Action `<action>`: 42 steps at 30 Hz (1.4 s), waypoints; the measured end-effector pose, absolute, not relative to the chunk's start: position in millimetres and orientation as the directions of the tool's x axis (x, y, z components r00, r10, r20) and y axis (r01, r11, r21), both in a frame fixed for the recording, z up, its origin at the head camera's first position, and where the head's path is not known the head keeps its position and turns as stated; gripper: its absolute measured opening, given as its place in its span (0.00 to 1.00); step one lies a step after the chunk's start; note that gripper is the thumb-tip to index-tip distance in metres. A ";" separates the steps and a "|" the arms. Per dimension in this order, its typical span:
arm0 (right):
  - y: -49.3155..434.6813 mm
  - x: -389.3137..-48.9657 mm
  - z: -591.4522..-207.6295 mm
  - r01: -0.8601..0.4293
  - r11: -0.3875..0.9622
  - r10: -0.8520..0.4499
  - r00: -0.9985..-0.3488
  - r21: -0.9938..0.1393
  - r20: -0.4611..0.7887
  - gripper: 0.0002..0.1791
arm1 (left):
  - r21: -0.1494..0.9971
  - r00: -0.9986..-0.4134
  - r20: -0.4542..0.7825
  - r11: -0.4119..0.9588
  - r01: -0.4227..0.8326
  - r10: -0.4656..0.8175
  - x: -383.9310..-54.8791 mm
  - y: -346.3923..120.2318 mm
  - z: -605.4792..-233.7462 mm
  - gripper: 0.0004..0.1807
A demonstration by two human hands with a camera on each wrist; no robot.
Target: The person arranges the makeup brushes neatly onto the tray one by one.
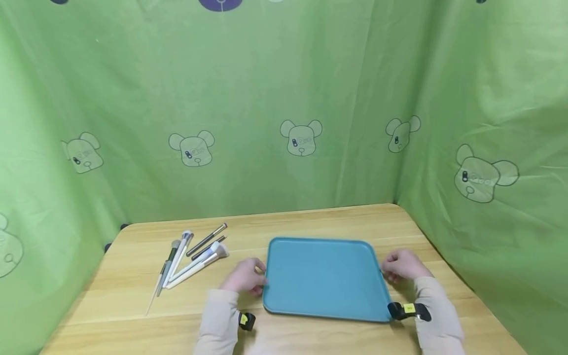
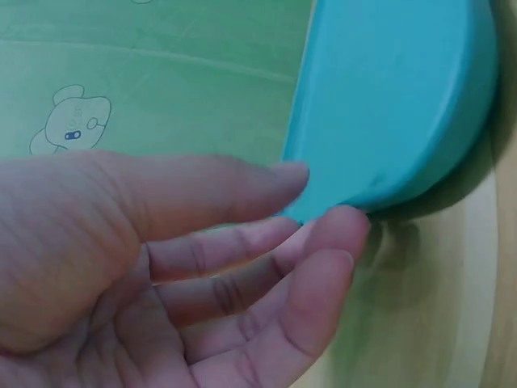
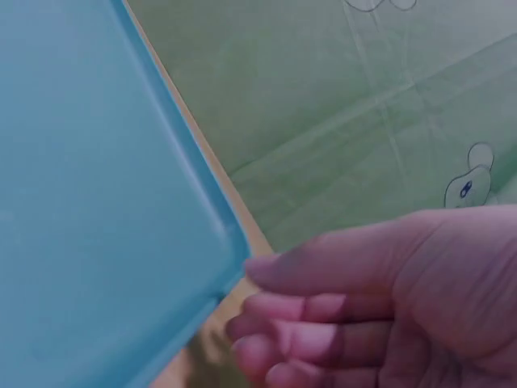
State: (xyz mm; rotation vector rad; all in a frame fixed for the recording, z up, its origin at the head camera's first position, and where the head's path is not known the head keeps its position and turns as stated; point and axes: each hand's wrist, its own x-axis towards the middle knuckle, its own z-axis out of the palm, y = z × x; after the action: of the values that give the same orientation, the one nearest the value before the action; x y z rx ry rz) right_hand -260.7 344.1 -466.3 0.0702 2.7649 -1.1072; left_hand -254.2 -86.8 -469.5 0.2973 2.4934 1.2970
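Observation:
A blue rectangular tray (image 1: 326, 278) with a low raised rim sits on the wooden table between the two hands. At its left side is my left hand (image 1: 246, 276), fingers loosely bent, thumb and fingertips right at the rim. In the left wrist view the thumb (image 2: 283, 182) overlaps the tray's edge, with a gap between it and the lower fingers. My right hand (image 1: 404, 265) is at the tray's right side in much the same pose. The right wrist view has that thumb (image 3: 271, 271) at the tray's corner, the other fingers loosely curled below it.
Several makeup brushes (image 1: 195, 268) lie in a loose fan on the table's left part. A green curtain (image 1: 248, 98) with bear heads hangs behind the table and along both sides. Each wrist wears a black band (image 1: 409, 310) with a yellow label.

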 end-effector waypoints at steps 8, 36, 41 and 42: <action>336.0 -257.6 -461.2 0.152 0.749 0.000 -0.974 -0.646 -0.229 0.07 | 0.822 -0.935 -0.201 0.569 0.001 0.292 -252.9 -84.4 -474.3 0.15; 280.9 -274.2 -490.7 0.019 0.715 -0.031 -0.998 -0.698 -0.059 0.05 | 0.794 -0.950 -0.258 0.599 -0.106 0.174 -260.3 -130.3 -474.5 0.17; 267.6 -273.7 -493.1 -0.014 0.714 -0.032 -0.999 -0.700 -0.013 0.04 | 0.772 -0.957 -0.251 0.626 -0.107 0.145 -256.2 -137.4 -470.1 0.16; 265.0 -273.6 -493.6 -0.020 0.710 -0.033 -0.999 -0.704 -0.005 0.04 | 0.765 -0.958 -0.250 0.635 -0.107 0.140 -255.2 -138.7 -468.8 0.15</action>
State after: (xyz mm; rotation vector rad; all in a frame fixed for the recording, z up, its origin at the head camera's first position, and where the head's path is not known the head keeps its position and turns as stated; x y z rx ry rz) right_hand -273.6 265.0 -493.6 -0.0448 2.8893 -1.1893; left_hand -255.2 -138.7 -468.8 0.0272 2.5717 1.2315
